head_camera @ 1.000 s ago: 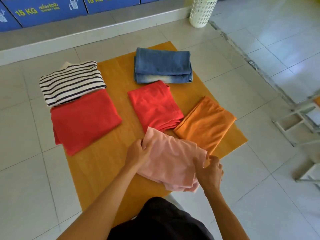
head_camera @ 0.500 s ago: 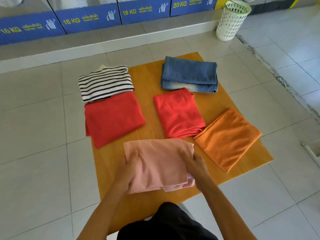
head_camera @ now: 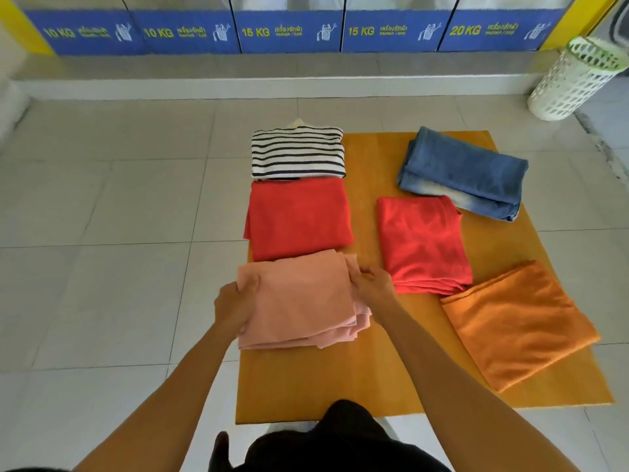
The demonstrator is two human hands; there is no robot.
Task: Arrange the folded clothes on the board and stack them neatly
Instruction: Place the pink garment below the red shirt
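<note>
While hands hold pink cloth point(head_camera: 299, 298), panels point(head_camera: 289, 30) read "15 KG".

Pink cloth point(head_camera: 299, 298), two red cloths point(head_camera: 297, 218) point(head_camera: 422, 243), an orange cloth point(head_camera: 517, 321), blue denim point(head_camera: 466, 172), a black-and-white striped top point(head_camera: 297, 153), a yellow-brown board point(head_camera: 371, 379).

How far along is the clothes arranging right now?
Laid out: striped top, two red pieces, jeans, orange piece in two columns on the board. In hand: left hand and right hand grip the pink garment. Left: stacking; nothing is piled yet.
</note>
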